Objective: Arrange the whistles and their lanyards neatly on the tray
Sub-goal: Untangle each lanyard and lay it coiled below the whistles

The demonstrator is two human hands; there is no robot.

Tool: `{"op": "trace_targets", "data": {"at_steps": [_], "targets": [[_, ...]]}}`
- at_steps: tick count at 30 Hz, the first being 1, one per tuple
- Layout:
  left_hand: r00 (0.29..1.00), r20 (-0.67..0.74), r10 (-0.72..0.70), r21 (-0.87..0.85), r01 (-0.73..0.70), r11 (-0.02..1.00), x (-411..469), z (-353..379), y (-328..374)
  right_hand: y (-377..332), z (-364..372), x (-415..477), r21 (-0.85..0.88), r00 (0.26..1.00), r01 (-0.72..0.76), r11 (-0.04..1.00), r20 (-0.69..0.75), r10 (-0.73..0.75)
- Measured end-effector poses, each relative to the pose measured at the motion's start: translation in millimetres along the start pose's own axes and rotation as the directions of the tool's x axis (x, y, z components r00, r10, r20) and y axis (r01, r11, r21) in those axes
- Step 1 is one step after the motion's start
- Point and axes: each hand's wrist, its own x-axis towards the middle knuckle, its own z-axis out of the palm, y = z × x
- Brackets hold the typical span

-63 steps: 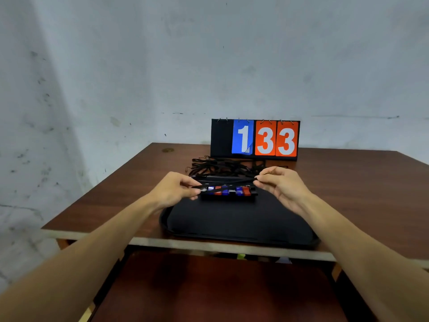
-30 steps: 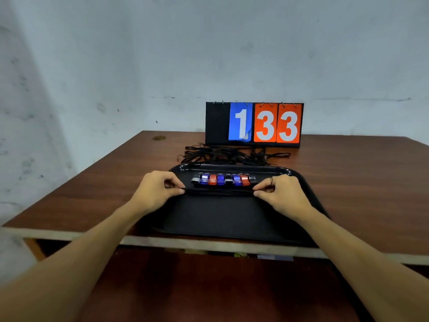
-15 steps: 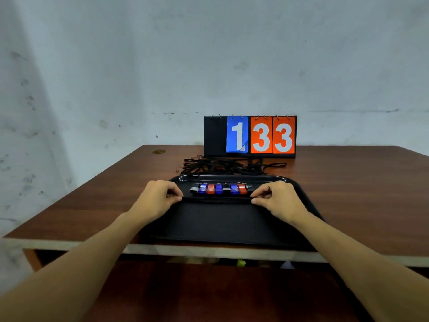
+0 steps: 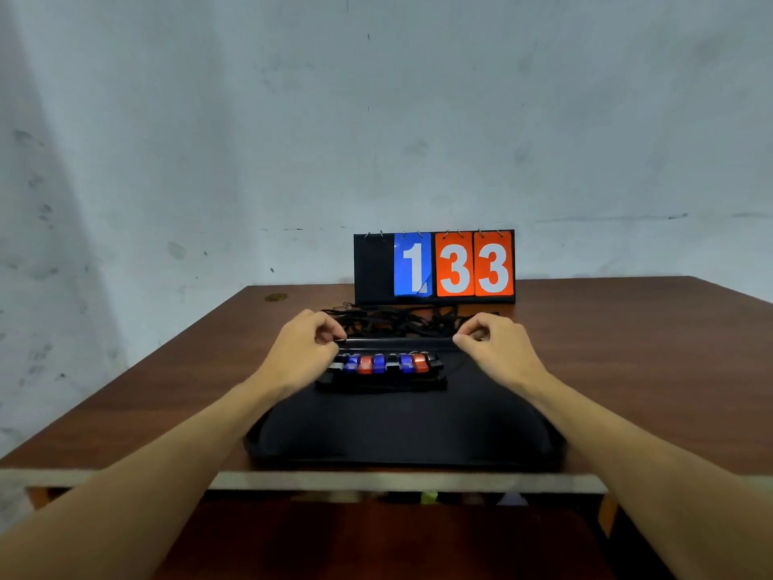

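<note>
Both hands, left (image 4: 307, 343) and right (image 4: 493, 343), reach forward with fingers pinched.

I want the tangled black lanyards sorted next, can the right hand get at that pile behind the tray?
Probably yes. The right hand is at the black plastic tray's far rim, beside the tangled black lanyards, with nothing between them.

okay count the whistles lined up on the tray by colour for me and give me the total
Blue whistles: 3
Red whistles: 2
Black whistles: 2, the end one less clear
Silver or grey whistle: 1, half hidden by the left hand
Total: 8, all in one row on the tray
</note>
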Motion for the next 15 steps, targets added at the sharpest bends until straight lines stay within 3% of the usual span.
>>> {"op": "trace_targets", "data": {"at_steps": [6, 15], "targets": [[0.995, 0.075, 0.064, -0.027, -0.062, 0.998, 33.9, 15.5, 28.1, 4.3, 0.1, 36.6, -0.023, 0.999, -0.029, 0.999, 0.012, 0.029], [0.975, 0.196, 0.101, -0.045, -0.094, 0.995, 93.6, 41.7, 25.6, 12.2, 31.2, 92.0, -0.126, 0.975, -0.012, 0.992, 0.220, 0.040]]}}
